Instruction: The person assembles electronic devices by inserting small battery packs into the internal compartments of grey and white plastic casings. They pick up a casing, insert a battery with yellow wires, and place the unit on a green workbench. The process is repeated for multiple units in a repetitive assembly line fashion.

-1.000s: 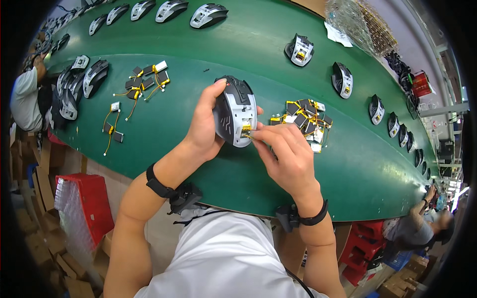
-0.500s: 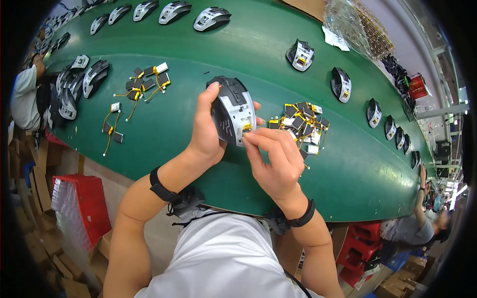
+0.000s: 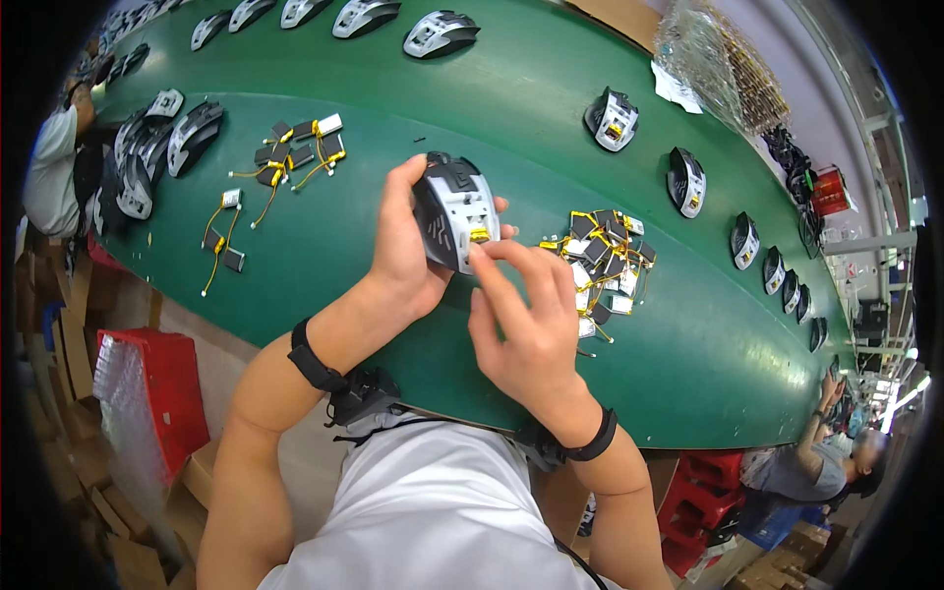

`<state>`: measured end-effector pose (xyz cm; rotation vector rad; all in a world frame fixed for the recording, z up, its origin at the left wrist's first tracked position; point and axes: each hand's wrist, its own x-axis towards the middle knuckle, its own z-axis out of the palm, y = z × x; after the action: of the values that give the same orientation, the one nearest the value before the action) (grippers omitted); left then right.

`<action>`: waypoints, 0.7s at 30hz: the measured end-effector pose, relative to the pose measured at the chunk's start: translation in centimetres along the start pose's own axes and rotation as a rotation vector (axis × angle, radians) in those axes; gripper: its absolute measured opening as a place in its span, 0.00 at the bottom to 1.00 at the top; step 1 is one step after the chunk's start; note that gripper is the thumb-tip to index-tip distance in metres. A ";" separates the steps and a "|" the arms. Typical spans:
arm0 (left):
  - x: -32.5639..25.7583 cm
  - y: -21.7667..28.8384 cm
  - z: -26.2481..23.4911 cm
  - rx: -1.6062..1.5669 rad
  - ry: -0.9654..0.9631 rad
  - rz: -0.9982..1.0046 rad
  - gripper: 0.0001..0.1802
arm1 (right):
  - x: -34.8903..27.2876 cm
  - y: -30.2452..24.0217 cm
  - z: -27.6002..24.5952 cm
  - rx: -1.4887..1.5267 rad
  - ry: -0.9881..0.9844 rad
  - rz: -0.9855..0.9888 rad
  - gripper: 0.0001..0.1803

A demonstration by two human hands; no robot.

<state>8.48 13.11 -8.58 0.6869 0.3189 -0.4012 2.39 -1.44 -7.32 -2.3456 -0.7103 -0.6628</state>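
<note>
My left hand (image 3: 403,251) is wrapped round a black and grey computer mouse (image 3: 457,211), tilted up above the green table. A small yellow-wrapped battery (image 3: 480,235) shows in a recess near the mouse's lower end. My right hand (image 3: 536,320) has its index fingertip against the mouse beside that recess, with the thumb apart below and nothing visible between them. To the right of my hands lies a heap of small wired batteries (image 3: 600,261), silver and black with yellow tape. Looser wired batteries (image 3: 285,155) lie left of the mouse.
Along the far side of the green table (image 3: 324,265) stands a row of mice (image 3: 441,35), with more mice (image 3: 688,183) curving down the right. Clustered mice (image 3: 147,147) sit at the left. Bubble wrap (image 3: 723,69) lies at the back right. Co-workers sit at both ends.
My right thumb has parted from the index finger, which has shifted slightly up the mouse. The yellow-wrapped battery shows more clearly in the recess. My left hand keeps its hold.
</note>
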 end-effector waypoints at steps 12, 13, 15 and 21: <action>0.2 1.0 -0.4 0.032 0.035 0.024 0.35 | -1.0 -1.8 0.1 -0.115 -0.091 -0.023 0.34; 0.2 1.1 -0.4 0.020 0.052 0.022 0.35 | -0.9 -1.8 0.2 -0.086 -0.090 0.005 0.36; 0.3 0.9 -0.5 -0.003 0.086 0.018 0.36 | -0.8 -1.8 0.3 -0.026 -0.085 0.062 0.39; -0.4 1.1 0.1 0.026 0.012 0.006 0.36 | -0.5 0.5 0.0 0.052 -0.044 0.015 0.32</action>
<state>8.61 13.93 -7.73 0.7154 0.3233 -0.3957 2.34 -1.93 -7.78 -2.3220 -0.7204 -0.5806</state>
